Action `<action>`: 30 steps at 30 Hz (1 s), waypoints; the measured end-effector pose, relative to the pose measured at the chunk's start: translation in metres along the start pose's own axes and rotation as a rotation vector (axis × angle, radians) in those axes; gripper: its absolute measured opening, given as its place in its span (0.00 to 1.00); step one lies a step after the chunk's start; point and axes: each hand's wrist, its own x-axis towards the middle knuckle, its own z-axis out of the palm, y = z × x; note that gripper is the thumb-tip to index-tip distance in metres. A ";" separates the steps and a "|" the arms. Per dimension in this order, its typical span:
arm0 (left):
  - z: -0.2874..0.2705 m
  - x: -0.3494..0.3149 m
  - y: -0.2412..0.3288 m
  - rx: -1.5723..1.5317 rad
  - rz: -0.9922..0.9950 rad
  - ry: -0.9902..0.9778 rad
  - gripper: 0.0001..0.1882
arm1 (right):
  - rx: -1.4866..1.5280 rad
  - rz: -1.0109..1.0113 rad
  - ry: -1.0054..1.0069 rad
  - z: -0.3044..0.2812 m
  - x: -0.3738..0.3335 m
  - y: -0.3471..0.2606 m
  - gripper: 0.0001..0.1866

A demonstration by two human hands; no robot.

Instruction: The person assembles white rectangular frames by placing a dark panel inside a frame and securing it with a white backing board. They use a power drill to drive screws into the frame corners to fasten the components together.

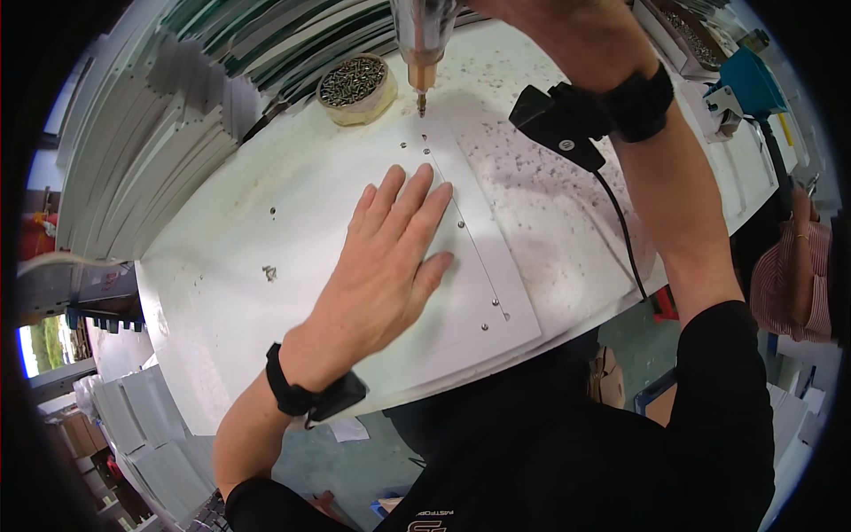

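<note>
My left hand (387,257) lies flat, fingers stretched out, on a thin white panel (496,266). Small screws (461,225) sit along a straight seam in the panel. At the top edge my right hand (567,22) grips a power screwdriver (427,40); its fingers are mostly cut off by the picture's edge. The driver's tip points down just beyond the far end of the seam, past two or three screws there. I cannot tell whether a screw is on the tip. Left of the driver stands a round tub of screws (355,82).
Loose screws (269,273) lie on the white table (186,346) to the left. Stacked pale panels (160,115) line the far left. At right are a metal tray of small parts (683,40) and a teal tool (750,82). Another person (793,275) is at far right.
</note>
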 end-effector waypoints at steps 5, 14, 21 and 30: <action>0.002 0.002 0.009 -0.039 -0.007 -0.044 0.38 | 0.090 0.095 0.094 -0.023 -0.001 -0.030 0.23; 0.016 -0.012 0.074 0.065 0.388 -0.143 0.32 | -0.019 -0.100 0.265 0.011 -0.082 -0.066 0.23; 0.010 -0.101 0.080 -0.254 0.095 0.206 0.12 | 0.080 -0.174 0.308 0.070 -0.113 -0.086 0.21; -0.032 -0.142 -0.062 -0.167 -0.484 0.597 0.12 | 0.167 -0.084 0.150 0.110 -0.097 -0.054 0.20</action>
